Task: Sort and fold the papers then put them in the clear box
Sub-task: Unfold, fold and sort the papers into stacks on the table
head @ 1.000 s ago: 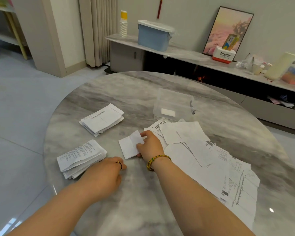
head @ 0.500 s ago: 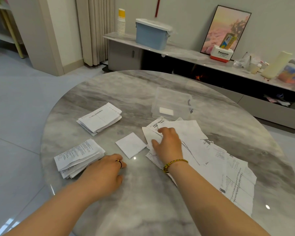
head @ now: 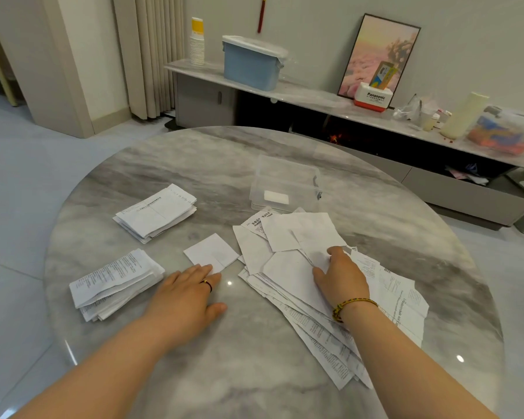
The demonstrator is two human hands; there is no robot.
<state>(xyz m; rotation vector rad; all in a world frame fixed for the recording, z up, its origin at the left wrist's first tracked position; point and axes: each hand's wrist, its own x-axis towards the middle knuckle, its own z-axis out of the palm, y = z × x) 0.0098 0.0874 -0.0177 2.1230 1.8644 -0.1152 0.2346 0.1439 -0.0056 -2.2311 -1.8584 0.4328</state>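
"Panasonic" (white-red box (head: 374,97))

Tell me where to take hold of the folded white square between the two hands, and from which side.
Take the folded square by its near left edge, coming from the person's side, where the left hand touches it. It lies flat on the marble table, so a fingertip probably has to slide under. Its right corner meets the loose paper pile, so avoid that side.

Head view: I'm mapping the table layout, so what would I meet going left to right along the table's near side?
Near stack → left hand → loose pile, with the right hand resting on it.
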